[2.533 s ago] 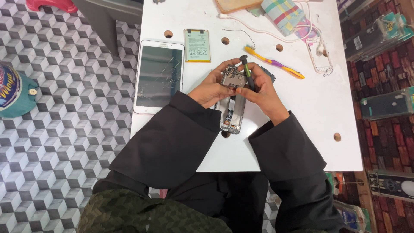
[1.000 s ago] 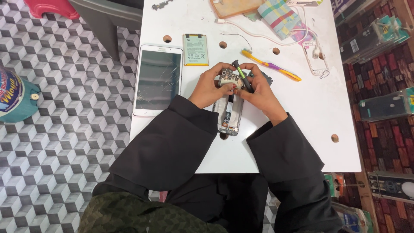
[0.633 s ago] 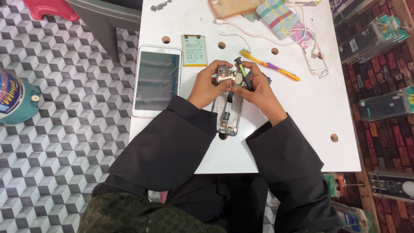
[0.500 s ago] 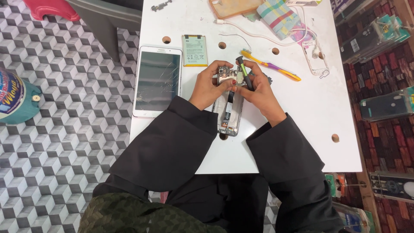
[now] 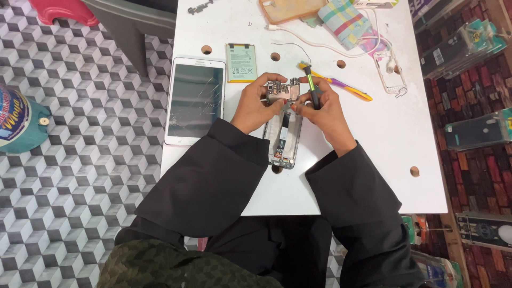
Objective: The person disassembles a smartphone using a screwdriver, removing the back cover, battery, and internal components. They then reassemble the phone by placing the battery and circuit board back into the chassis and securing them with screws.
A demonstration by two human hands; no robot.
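Opened phone [image 5: 282, 140] lies centre frame, long axis vertical, its top end under both hands. Left hand [image 5: 257, 104] pinches the circuit board [image 5: 281, 90] there. Right hand [image 5: 321, 109], equally near, grips a screwdriver [image 5: 311, 92], pointing down-frame toward the board.

White table [image 5: 405, 138] with holes. Cracked tablet [image 5: 194, 100] at left edge, battery [image 5: 241, 62] just beside it. Checked cloth [image 5: 346, 22], white cable [image 5: 320, 45], yellow-purple tool [image 5: 346, 88], possibly a clear phone case [image 5: 393, 80]. Teal jug [image 5: 18, 120] on tiled floor [image 5: 80, 176].
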